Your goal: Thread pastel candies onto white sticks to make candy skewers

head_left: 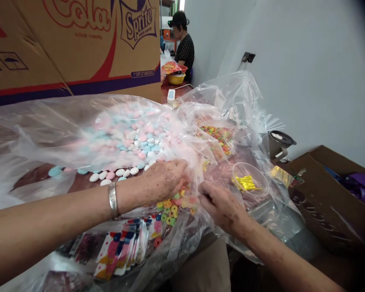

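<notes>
My left hand (166, 177), below a silver bracelet on the wrist, is closed with its fingers pinching clear plastic film (197, 172). Just to the right, my right hand (221, 205) is also closed on the same film. Small ring-shaped candies (172, 211) in yellow, green, orange and red lie under and beside my left hand. Behind that hand, a large clear bag covers a heap of pink, blue and white button-shaped candies (146, 142), and several have spilled out at its edge. My curled fingers hide the exact grip points.
A big cardboard carton (79, 52) stands at the back left. Printed packets (124, 247) lie at the front. On the right are gold twist ties (246, 182) in a round clear container, a lidded mug (279, 144) and an open brown box (334, 202). Another person (185, 48) is farther back.
</notes>
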Tool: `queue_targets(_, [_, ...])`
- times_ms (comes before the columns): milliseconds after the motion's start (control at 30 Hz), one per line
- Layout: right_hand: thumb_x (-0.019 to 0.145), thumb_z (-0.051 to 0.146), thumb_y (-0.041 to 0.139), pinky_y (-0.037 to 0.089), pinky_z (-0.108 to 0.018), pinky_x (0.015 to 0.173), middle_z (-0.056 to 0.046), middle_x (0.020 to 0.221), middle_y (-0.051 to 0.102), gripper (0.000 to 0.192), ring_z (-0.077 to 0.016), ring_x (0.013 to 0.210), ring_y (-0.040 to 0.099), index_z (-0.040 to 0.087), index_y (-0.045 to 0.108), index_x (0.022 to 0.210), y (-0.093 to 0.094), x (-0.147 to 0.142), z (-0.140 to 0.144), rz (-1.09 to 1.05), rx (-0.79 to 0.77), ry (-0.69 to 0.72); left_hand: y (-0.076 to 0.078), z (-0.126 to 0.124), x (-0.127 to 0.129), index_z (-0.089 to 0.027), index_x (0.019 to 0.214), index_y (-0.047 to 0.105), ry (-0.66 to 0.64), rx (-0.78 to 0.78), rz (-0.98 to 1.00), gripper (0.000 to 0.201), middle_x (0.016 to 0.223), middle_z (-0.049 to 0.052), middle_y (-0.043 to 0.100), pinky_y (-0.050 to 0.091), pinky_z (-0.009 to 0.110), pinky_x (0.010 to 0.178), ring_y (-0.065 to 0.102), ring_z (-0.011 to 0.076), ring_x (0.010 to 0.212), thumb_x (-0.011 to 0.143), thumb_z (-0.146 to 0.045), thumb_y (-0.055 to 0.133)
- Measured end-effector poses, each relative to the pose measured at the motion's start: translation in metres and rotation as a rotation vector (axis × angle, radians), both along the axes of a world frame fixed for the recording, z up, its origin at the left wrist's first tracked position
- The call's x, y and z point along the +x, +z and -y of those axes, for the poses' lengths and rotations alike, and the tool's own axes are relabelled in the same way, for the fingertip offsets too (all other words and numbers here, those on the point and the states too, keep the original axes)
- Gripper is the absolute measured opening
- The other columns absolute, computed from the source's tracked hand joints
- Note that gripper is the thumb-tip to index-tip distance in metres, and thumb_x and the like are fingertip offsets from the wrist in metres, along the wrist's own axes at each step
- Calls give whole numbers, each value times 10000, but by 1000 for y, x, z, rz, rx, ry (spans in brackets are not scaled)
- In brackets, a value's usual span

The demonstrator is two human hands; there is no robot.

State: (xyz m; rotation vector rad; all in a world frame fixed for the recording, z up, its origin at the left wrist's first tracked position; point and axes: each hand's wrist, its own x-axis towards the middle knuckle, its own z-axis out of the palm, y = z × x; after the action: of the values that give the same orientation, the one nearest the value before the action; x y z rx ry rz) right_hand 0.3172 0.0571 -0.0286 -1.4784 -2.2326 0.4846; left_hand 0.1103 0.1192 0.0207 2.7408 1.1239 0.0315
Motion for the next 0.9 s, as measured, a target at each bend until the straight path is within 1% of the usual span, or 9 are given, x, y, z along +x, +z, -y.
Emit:
queue_targets(100, [874, 163, 447, 334, -233, 567, 45, 641, 473, 127, -121, 579, 446, 223, 449, 763, 9, -3, 0, -196, 91, 6, -8, -3, 0, -188, 965, 479, 91, -82, 118, 163, 786, 40, 625, 410, 301, 597, 627, 229, 691, 844, -87, 522])
queue_targets(167, [884, 144, 455, 346, -220, 562, 56, 650, 461, 114, -110, 570, 432, 224, 470, 804, 16, -6, 1, -271, 154, 34, -16, -8, -3, -207, 943, 465, 137, -124, 238, 225, 705, -4, 568, 357, 288, 575, 563, 201, 629, 788, -50, 511])
queue_targets(267, [898, 97, 446, 372, -214, 607, 46, 701, 476, 142, -106, 615, 450, 221, 489, 844, 23, -10, 1, -310, 276, 131, -23, -16, -8, -222, 892, 458, 180, -161, 356, 210, 683, -29, 525, 342, 277, 586, 497, 174, 629, 762, -59, 482])
queue_targets(333, [907, 74, 435, 386, -216, 634, 32, 735, 499, 166, -112, 654, 468, 218, 499, 855, 25, -14, 0, -316, 315, 219, -23, -20, -11, -218, 800, 465, 208, -213, 427, 161, 696, -22, 530, 356, 278, 605, 484, 171, 656, 743, -67, 464])
queue_targets(467, [921, 63, 430, 406, -229, 655, 1, 793, 554, 179, -128, 704, 496, 215, 517, 881, 24, -20, -3, -343, 301, 349, -14, -22, -10, -205, 659, 459, 268, -414, 585, 121, 705, -12, 547, 407, 277, 635, 509, 168, 698, 702, -92, 467])
queue_targets(600, [866, 29, 422, 390, -244, 662, 8, 747, 518, 208, -142, 719, 485, 221, 456, 796, 23, -23, -8, -308, 296, 391, -7, -19, -5, -206, 707, 464, 396, -672, 782, 70, 692, -21, 538, 446, 254, 568, 544, 145, 626, 692, -144, 493])
queue_targets(700, [843, 26, 418, 381, -250, 659, 12, 722, 498, 217, -146, 708, 473, 224, 414, 755, 20, -24, -9, -279, 254, 380, -6, -20, 0, -202, 734, 473, 475, -825, 914, 91, 696, -5, 565, 512, 283, 599, 592, 146, 610, 656, -179, 513])
queue_targets(833, [912, 105, 468, 392, -255, 632, -5, 763, 568, 193, -149, 702, 509, 221, 430, 762, 19, -23, -5, -178, 160, 407, -7, -24, 1, -207, 680, 446, 510, -884, 969, 107, 637, -3, 546, 513, 292, 592, 579, 147, 572, 589, -224, 498])
queue_targets(900, [943, 174, 516, 415, -260, 635, -6, 789, 602, 143, -155, 715, 547, 221, 473, 815, 24, -18, -6, -180, 212, 364, -7, -28, -2, -205, 649, 456, 490, -857, 917, 94, 592, -22, 519, 446, 255, 527, 518, 132, 520, 575, -241, 500])
